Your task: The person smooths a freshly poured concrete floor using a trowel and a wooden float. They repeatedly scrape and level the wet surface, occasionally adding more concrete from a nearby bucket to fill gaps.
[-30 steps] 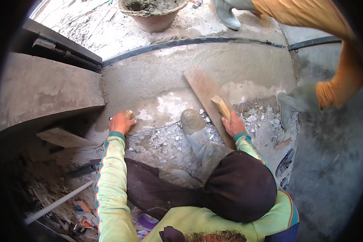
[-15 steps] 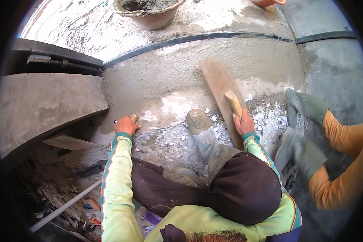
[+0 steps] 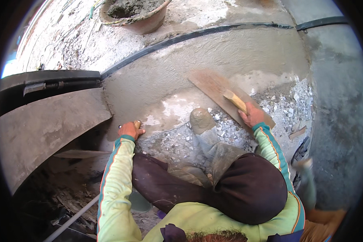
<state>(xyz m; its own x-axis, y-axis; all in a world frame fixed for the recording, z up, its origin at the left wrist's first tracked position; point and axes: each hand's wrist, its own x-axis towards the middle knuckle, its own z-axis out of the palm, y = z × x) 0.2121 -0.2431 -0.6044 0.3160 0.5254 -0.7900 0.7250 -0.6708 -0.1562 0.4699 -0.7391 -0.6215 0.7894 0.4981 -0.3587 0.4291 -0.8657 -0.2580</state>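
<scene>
My left hand (image 3: pixel 130 130) is closed round a short wooden handle (image 3: pixel 137 124) near the lower edge of a damp cement strip (image 3: pixel 157 76); the tool's head is hidden beneath the hand. My right hand (image 3: pixel 251 115) grips the handle of a long wooden float (image 3: pixel 209 82), which lies slanted over the upper cement and broken rubble, its far end up and left. Between my hands, my mortar-caked boot (image 3: pixel 202 121) rests at the edge of the rubble (image 3: pixel 226 133), below a pale, rough patch of the strip.
A bucket of mortar (image 3: pixel 147 24) stands beyond a dark straight strip (image 3: pixel 181 37). Left are a concrete ledge (image 3: pixel 48 121), dark metal beam (image 3: pixel 48 76), board (image 3: pixel 80 154) and pale pipe (image 3: pixel 74 213). A co-worker's boot (image 3: pixel 306 177) is at lower right, beside grey floor (image 3: pixel 334 101).
My right hand has moved right with the float, whose angle is now flatter. The co-worker's legs moved from upper right down to the lower right. My view has shifted slightly.
</scene>
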